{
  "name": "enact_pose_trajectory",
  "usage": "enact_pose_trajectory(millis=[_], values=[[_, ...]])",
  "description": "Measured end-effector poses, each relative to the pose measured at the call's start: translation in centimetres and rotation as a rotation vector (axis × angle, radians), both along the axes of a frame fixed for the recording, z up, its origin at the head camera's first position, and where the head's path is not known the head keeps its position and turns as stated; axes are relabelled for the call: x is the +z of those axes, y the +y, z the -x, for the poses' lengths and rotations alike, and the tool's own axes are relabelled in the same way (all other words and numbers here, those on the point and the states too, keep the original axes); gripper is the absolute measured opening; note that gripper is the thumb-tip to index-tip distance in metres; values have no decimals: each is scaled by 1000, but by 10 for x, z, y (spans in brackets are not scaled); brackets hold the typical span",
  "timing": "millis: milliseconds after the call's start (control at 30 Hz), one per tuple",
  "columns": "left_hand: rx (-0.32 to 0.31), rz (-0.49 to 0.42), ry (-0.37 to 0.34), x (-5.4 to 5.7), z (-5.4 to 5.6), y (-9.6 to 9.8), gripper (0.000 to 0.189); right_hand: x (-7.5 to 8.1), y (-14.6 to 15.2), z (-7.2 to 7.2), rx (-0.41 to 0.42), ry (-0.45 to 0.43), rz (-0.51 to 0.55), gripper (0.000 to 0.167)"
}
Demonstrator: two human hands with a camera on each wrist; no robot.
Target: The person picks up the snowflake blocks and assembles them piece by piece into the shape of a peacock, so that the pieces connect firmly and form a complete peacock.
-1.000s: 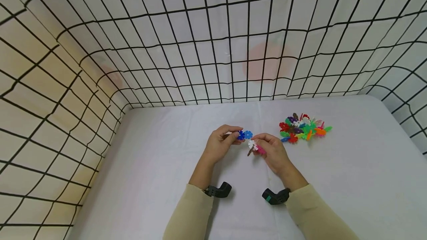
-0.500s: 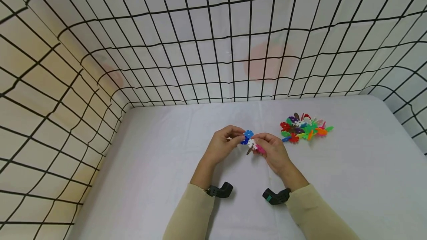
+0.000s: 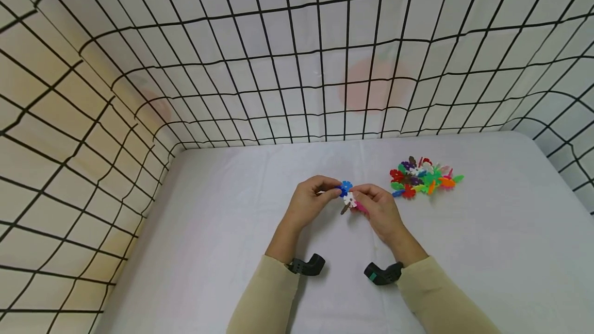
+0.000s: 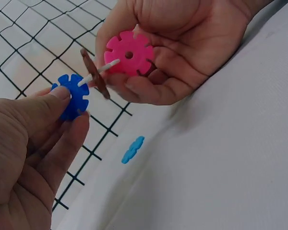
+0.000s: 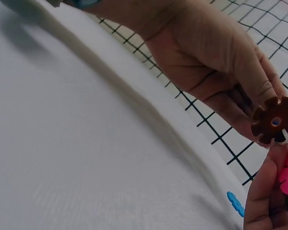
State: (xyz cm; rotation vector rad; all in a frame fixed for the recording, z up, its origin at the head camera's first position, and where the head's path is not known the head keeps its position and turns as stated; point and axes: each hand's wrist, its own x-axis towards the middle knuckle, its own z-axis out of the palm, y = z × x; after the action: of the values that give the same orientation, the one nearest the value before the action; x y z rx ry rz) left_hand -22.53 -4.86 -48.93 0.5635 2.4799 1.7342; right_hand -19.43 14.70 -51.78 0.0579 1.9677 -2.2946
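My left hand pinches a dark blue snowflake disc between thumb and fingers. With my right hand I hold a small joined set of notched discs: a pink snowflake disc, a white one and a brown one. The white disc shows edge-on in the left wrist view, joined to the pink and crossed by the brown, its far edge right at the blue disc's rim. Below the hands, a light blue disc lies on the white cloth.
A heap of mixed-colour snowflake discs lies on the white-covered table, to the right of my hands. Black wire mesh stands along the back and both sides. Each wrist wears a black camera mount.
My left hand has brought the dark blue disc right and slightly down to the white disc in my right hand. The right hand and the heap have hardly moved.
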Motion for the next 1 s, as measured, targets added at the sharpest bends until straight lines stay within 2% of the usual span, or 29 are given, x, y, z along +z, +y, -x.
enact_pose_trajectory(millis=[167, 300, 433, 633, 867, 1000], values=[[16, -4, 42, -2, 0, 1, 20, -1, -4, -3, -60, 87, -149, 30], [31, -33, 29, -4, 0, 1, 19, -2, -6, -3, -91, 131, -181, 29], [52, -68, 5, -4, 0, 0, 18, -2, -6, -3, -102, 153, -180, 28], [41, -120, 23, -3, 2, -4, 17, -2, -6, -3, -94, 160, -183, 28], [9, -130, 63, -5, 4, -3, 15, -2, -4, -3, -76, 155, -106, 31], [-15, -138, 41, -3, 2, 0, 18, -2, -3, -3, -38, 136, -53, 28]])
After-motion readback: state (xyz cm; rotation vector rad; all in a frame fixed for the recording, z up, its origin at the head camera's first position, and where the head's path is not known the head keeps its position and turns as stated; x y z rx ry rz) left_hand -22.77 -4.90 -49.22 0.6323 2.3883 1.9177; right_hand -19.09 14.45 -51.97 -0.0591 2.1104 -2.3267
